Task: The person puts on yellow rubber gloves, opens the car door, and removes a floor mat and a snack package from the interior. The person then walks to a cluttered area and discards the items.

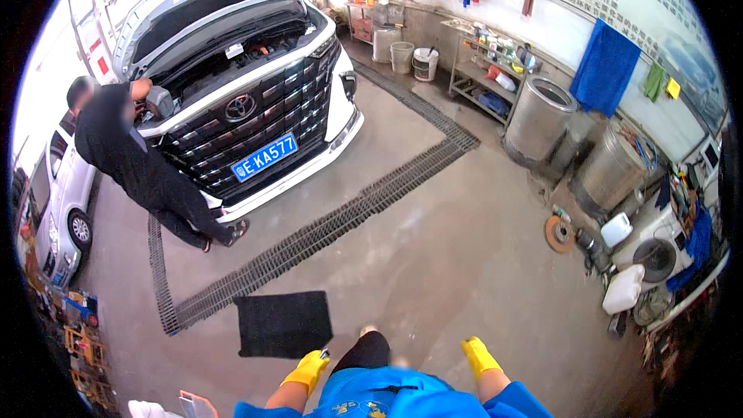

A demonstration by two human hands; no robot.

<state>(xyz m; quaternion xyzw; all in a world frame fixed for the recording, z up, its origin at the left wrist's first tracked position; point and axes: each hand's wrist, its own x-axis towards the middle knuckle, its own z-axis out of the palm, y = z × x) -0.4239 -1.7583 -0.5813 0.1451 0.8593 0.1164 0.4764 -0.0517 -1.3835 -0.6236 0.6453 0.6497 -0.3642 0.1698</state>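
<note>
My left hand (308,370), in a yellow glove, hangs low by my left side, near a black mat (284,323) on the floor. Its fingers look closed round a small dark and silvery thing (325,354), too small to name. On my other side my right hand (480,356) hangs in a matching yellow glove, touching nothing that I can see. How its fingers are set does not show clearly. Ahead to the left stands a white van (240,108) with its bonnet (209,8) raised. A person in black (124,139) leans at its front corner, hands near a grey thing.
A floor grate (309,240) runs between me and the van. Along the right wall are a metal shelf (484,77), steel drums (539,120), a brake disc (559,234), white jugs (624,289) and a washing machine (654,251). Another white car (58,201) is at far left.
</note>
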